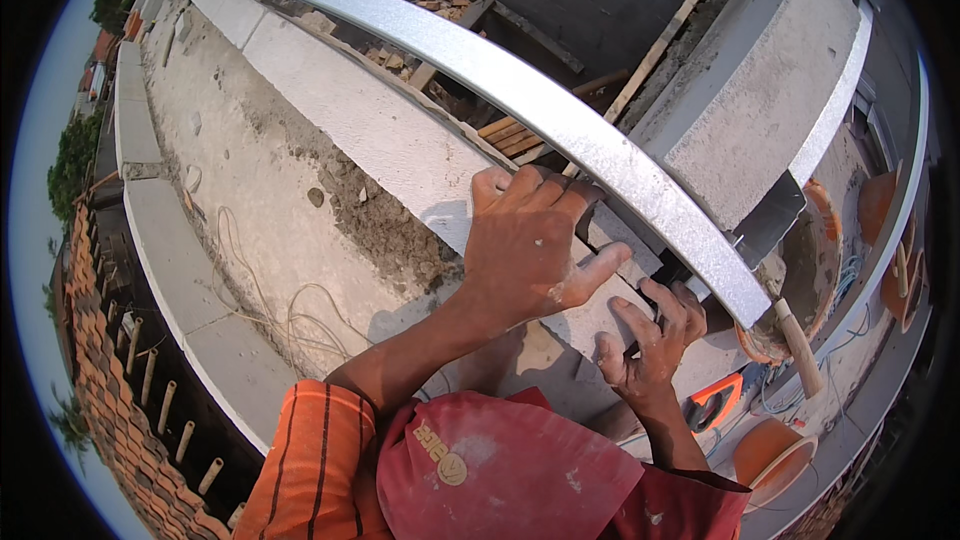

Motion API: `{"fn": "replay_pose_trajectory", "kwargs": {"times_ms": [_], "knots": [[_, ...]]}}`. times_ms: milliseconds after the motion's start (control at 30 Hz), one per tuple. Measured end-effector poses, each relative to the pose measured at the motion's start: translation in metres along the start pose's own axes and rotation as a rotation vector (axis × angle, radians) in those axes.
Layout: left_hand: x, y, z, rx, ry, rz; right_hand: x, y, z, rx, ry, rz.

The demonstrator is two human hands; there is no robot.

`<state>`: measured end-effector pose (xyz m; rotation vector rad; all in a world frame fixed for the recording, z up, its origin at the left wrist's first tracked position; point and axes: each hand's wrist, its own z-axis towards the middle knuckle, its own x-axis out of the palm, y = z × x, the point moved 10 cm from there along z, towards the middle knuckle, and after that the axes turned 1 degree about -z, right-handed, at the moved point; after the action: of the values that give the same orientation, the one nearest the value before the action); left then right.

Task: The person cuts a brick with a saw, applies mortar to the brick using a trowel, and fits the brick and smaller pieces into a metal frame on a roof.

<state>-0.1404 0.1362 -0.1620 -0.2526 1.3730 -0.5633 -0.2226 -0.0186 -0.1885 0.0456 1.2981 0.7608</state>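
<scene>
My left hand lies spread on top of a white lightweight block, its fingertips curled over the far edge, right against a long galvanised metal bar. My right hand clasps the same block's right end with bent fingers, just below the bar's near end. The bar lies lengthwise along the top of the white block wall. Both hands are dusted with mortar. My red cap and orange striped sleeve fill the lower edge.
A trowel with a wooden handle stands in an orange mortar bucket at the right. A large white block sits behind it. More orange buckets lie lower right. Loose string lies on the concrete slab; roof tiles lie below.
</scene>
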Motion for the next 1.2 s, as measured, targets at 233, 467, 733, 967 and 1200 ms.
{"fn": "replay_pose_trajectory", "kwargs": {"times_ms": [233,467,733,967,1200], "knots": [[0.001,0.0,0.0,0.013,-0.018,0.008,-0.002,0.0,0.001,0.003,-0.008,0.011],[-0.002,-0.001,0.0,0.013,-0.042,-0.014,-0.002,0.001,0.0,-0.01,-0.012,0.001],[-0.001,-0.001,0.0,0.012,-0.02,-0.002,-0.004,0.005,0.002,-0.035,-0.014,-0.019],[0.0,-0.001,0.0,0.008,-0.015,-0.013,-0.004,0.005,0.001,-0.041,-0.012,-0.013],[-0.004,0.0,0.0,0.004,-0.052,-0.03,-0.009,0.011,0.001,-0.08,-0.059,-0.01]]}}
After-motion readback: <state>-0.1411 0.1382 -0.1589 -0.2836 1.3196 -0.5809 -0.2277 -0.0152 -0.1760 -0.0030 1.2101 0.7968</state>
